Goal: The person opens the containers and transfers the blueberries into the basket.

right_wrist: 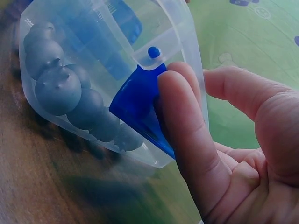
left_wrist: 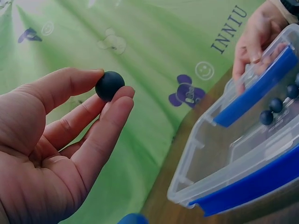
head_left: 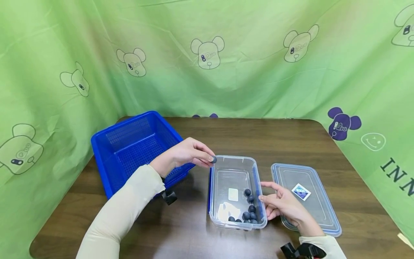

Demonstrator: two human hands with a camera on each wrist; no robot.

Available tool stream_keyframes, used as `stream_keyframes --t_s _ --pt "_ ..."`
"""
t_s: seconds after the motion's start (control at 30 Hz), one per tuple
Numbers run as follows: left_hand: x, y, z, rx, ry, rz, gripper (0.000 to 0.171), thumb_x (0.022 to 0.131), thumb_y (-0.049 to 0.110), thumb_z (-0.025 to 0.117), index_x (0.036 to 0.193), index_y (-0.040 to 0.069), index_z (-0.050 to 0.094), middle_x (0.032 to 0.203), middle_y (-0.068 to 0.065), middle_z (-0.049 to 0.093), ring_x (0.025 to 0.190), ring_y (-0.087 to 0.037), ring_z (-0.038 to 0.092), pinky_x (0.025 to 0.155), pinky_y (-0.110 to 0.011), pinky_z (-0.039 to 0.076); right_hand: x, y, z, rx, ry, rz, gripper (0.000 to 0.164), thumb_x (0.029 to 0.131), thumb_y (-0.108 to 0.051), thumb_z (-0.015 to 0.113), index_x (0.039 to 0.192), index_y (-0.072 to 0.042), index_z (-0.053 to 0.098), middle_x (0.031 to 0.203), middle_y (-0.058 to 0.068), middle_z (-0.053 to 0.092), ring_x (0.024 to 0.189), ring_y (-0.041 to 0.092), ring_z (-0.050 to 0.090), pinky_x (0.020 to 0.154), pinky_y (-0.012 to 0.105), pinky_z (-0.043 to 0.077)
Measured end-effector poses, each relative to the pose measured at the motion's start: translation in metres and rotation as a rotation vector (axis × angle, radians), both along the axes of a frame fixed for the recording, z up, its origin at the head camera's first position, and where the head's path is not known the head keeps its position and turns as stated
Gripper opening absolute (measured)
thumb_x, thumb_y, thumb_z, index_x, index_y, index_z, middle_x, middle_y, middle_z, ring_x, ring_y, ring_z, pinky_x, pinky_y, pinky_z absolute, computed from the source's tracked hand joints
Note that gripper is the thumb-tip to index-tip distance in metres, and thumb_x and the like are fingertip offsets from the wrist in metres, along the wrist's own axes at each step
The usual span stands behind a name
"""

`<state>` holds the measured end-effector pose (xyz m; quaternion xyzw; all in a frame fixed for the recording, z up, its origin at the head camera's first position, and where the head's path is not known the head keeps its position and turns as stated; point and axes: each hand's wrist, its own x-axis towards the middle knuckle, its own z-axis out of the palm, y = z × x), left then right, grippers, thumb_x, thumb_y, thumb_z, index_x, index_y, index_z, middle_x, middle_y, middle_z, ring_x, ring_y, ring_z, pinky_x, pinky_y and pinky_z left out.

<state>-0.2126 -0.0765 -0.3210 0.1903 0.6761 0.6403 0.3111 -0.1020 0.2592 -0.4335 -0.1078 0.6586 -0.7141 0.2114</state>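
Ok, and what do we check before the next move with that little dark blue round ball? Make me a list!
1. Little dark blue round ball pinched in the left hand: ok.
2. Clear plastic rectangular container held by the right hand: ok, at its right side.
3. Clear flat plastic lid with blue edging out of the way: ok, it's off, to the container's right.
4. Ball over the container's middle: not ok, it shows by the far left corner.
5. Container flat on the brown wooden table: cannot tell.
6. Blue plastic mesh basket empty: cannot tell, the cream sleeve hides part.
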Motion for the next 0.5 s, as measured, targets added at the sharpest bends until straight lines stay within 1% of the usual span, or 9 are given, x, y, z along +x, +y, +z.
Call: stream_keyframes --t_s 0.13,0.27,0.4,0.5 --pt "-0.007 -0.013 0.004 0.009 -0.017 0.044 0.019 0.091 -0.009 0.063 0.108 -0.017 0.065 0.085 -0.012 0.073 0.079 -0.021 0.073 0.087 -0.048 0.057 0.000 0.000 0.001 0.005 0.001 0.000 0.067 0.100 -0.003 0.056 0.142 0.019 0.009 0.066 0.001 0.067 0.053 0.009 0.064 0.050 0.028 0.058" --pt "-0.018 -0.027 0.006 0.008 -0.017 0.098 0.017 0.093 -0.009 0.061 0.108 -0.015 0.066 0.086 -0.012 0.073 0.083 -0.024 0.073 0.089 -0.049 0.056 0.000 0.001 0.001 -0.003 0.007 0.002 0.066 0.099 -0.002 0.056 0.141 0.020 0.009 0.066 0.001 0.066 0.053 0.008 0.064 0.050 0.028 0.058" --pt "-0.030 -0.043 0.005 0.003 -0.017 0.150 0.018 0.095 -0.008 0.059 0.111 -0.015 0.064 0.088 -0.011 0.073 0.085 -0.024 0.072 0.089 -0.045 0.057 0.001 0.001 0.001 -0.011 0.010 0.008 0.066 0.099 -0.001 0.056 0.141 0.020 0.009 0.066 0.001 0.066 0.053 0.008 0.064 0.050 0.027 0.058" --pt "-0.037 -0.055 0.002 0.001 -0.034 0.200 0.014 0.096 -0.006 0.058 0.107 -0.009 0.066 0.088 -0.010 0.073 0.084 -0.021 0.072 0.089 -0.043 0.057 0.001 0.000 0.001 -0.015 0.006 0.013 0.066 0.099 -0.001 0.056 0.141 0.019 0.009 0.066 0.001 0.066 0.054 0.008 0.064 0.050 0.028 0.058"
